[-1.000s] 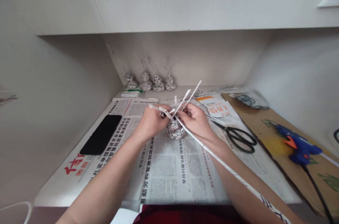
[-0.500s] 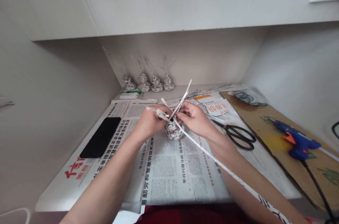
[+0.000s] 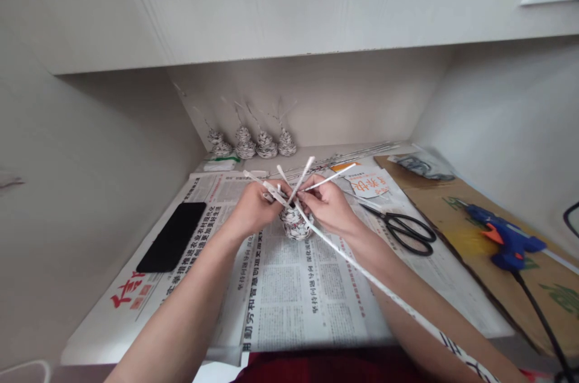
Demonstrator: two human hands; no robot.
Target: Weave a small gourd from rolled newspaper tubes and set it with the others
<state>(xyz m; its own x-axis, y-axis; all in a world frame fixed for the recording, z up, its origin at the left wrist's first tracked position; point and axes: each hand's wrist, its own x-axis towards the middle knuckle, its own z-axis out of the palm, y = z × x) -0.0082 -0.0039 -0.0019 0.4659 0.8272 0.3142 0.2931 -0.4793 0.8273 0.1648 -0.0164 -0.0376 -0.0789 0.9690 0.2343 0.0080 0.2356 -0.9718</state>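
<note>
Squarely between the left hand [image 3: 259, 208], curled closed at its rim, and the right hand [image 3: 332, 205], pinching a paper strip [image 3: 337, 175], stands the woven paper piece [image 3: 296, 229].

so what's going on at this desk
A person is working on a small woven paper piece over newspaper. The left hand holds its upper edge, and the right hand pinches among its splayed strips. One long strip runs down across the right forearm. Four similar pieces sit by the back wall; scissors and a blue glue gun lie to the right.
</note>
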